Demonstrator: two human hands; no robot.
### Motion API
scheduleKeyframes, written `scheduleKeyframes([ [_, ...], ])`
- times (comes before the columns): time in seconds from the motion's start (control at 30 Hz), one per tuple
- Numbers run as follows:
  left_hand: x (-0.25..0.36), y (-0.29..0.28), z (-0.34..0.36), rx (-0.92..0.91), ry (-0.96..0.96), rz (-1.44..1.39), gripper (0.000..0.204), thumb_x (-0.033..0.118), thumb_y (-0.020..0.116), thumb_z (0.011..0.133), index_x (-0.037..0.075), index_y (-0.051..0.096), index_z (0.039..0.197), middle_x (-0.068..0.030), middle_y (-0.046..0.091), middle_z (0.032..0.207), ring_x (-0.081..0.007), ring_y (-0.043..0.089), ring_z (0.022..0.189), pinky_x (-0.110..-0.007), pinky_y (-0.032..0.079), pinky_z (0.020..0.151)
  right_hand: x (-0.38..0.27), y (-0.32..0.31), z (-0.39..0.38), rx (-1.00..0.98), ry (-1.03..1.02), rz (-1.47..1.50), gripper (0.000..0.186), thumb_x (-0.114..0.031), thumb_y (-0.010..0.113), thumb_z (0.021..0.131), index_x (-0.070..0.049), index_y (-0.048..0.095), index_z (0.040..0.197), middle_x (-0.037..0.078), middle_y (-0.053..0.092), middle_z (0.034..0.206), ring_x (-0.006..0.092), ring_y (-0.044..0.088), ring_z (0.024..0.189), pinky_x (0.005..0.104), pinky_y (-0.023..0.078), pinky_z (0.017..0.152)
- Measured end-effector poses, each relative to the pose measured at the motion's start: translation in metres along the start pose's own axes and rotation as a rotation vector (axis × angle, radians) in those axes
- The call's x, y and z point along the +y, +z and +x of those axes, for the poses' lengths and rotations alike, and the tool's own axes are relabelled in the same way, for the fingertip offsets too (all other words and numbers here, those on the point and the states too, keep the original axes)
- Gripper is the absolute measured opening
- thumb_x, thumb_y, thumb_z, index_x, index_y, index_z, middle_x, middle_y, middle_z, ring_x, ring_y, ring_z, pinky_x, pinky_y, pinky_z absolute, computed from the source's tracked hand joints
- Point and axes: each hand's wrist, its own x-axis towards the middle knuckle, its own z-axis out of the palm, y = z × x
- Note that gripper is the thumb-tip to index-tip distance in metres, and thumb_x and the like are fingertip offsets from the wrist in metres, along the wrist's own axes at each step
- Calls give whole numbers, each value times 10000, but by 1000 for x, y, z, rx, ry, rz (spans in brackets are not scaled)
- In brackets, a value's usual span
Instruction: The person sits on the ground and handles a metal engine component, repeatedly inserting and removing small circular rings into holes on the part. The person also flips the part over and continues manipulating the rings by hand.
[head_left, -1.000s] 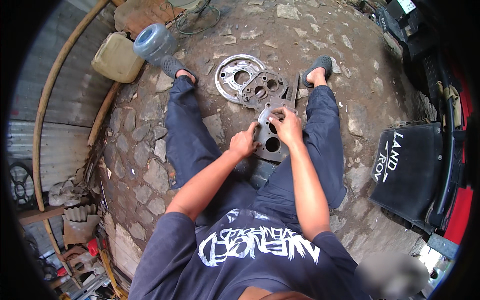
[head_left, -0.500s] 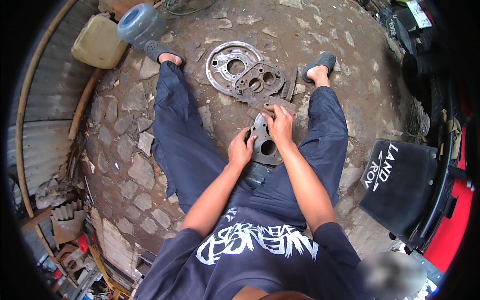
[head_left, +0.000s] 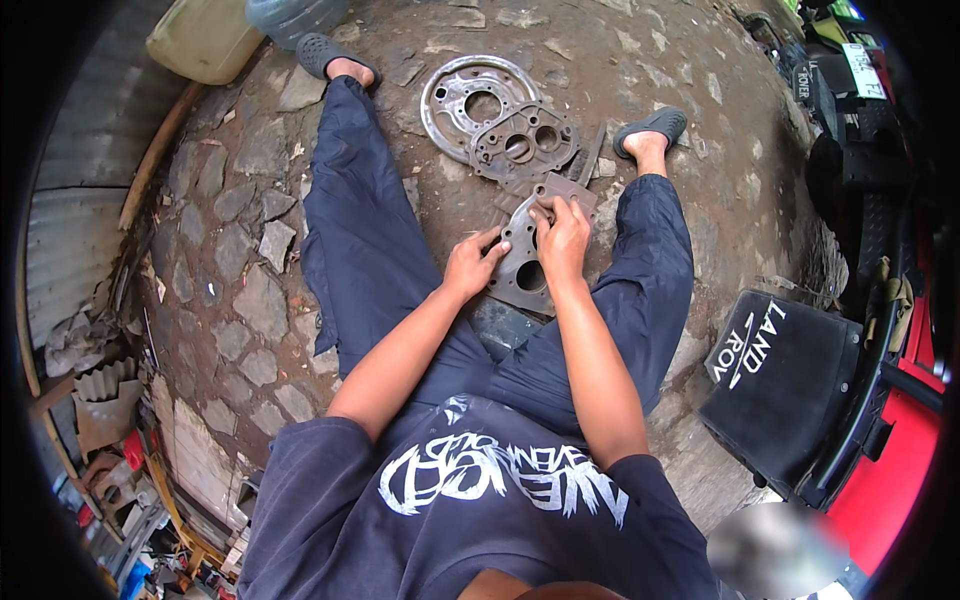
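While the person's legs are spreading apart over rough stony ground (head_left: 262, 300), a dark shirt (head_left: 400, 480) with white lettering is filling the near part of the view. Dark blue trousers (head_left: 370, 240) are covering both legs. Between the thighs, a dark box-shaped thing (head_left: 505, 325) is showing just below a grey metal plate (head_left: 513, 256). This plate is lying between the knees, its large round hole and several smaller ones facing up.

The left hand (head_left: 470, 266) is gripping the plate's left edge, its thumb pressing on the top face and its fingers reaching along the side. The right hand (head_left: 563, 240) is bending its fingers and thumb over the plate's upper right part; whether they are pinching something small, I cannot tell.

Just past the plate's far end, a rusty metal block (head_left: 572, 188) is sitting partly behind the right hand. Beyond it, a metal cover (head_left: 497, 150) with two round openings is overlapping a round metal disc (head_left: 452, 105), and a narrow bar (head_left: 590, 152) is lying beside the cover. Grey clogs are standing either side: the left clog (head_left: 322, 55) farther off, the right clog (head_left: 655, 130) nearer.

Toward the right, a black flap (head_left: 785, 390) is hanging near red bodywork (head_left: 900, 470). At the far left, a yellowish can (head_left: 205, 38) and a blue jug (head_left: 292, 18) are standing near a metal wall (head_left: 85, 230).
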Motion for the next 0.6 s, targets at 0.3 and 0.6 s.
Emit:
scheduleKeyframes([
  [0.3, 3, -13, 10, -14, -72, -91, 451, 453, 712, 984, 107, 749, 1271, -218, 762, 1162, -360, 734, 1115, -425, 547, 975, -12, 7, -25, -153, -31, -90, 201, -22, 820, 810, -2, 723, 985, 217, 689, 921, 434, 701, 888, 499, 551, 795],
  [0.6, -15, -5, 7, -33, -106, -128, 437, 435, 722, 984, 84, 755, 1243, -155, 760, 995, -253, 710, 904, -381, 539, 836, 3, 0, -43, -147, -79, 25, 179, -12, 771, 847, -40, 739, 1020, 196, 687, 1011, 420, 704, 933, 486, 569, 816],
])
